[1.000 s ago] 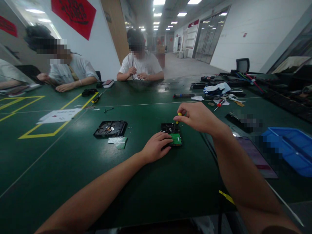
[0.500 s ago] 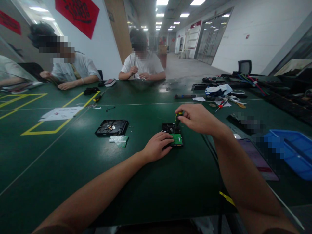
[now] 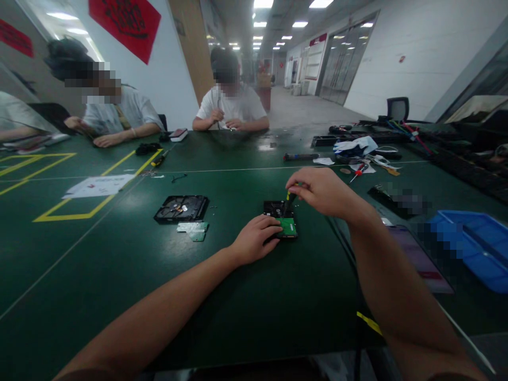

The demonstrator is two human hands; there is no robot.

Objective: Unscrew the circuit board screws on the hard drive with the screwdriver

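A black hard drive (image 3: 272, 207) with a green circuit board (image 3: 289, 228) facing up lies on the table in front of me. My left hand (image 3: 257, 239) rests over its left side, fingers across the board's edge, holding it down. A black-and-yellow screwdriver (image 3: 291, 199) is gripped by the handle in my right hand (image 3: 315, 188), tilted, its tip down at the upper edge of the board. The exact spot that the tip touches is too small to tell. To the left sit a second hard drive (image 3: 181, 208) and a loose circuit board (image 3: 193, 229).
On the right are a blue tray (image 3: 476, 246), a dark tablet-like slab (image 3: 420, 256), a red screwdriver (image 3: 360, 170) and gloves (image 3: 355, 145). Paper sheets (image 3: 97, 186) and another screwdriver (image 3: 159, 159) lie at left. Several people sit across the green table (image 3: 222, 307).
The screwdriver handle has turned and tilts a little more in my right hand, and the fingers on it have shifted slightly. My left hand and the hard drive stay in place.
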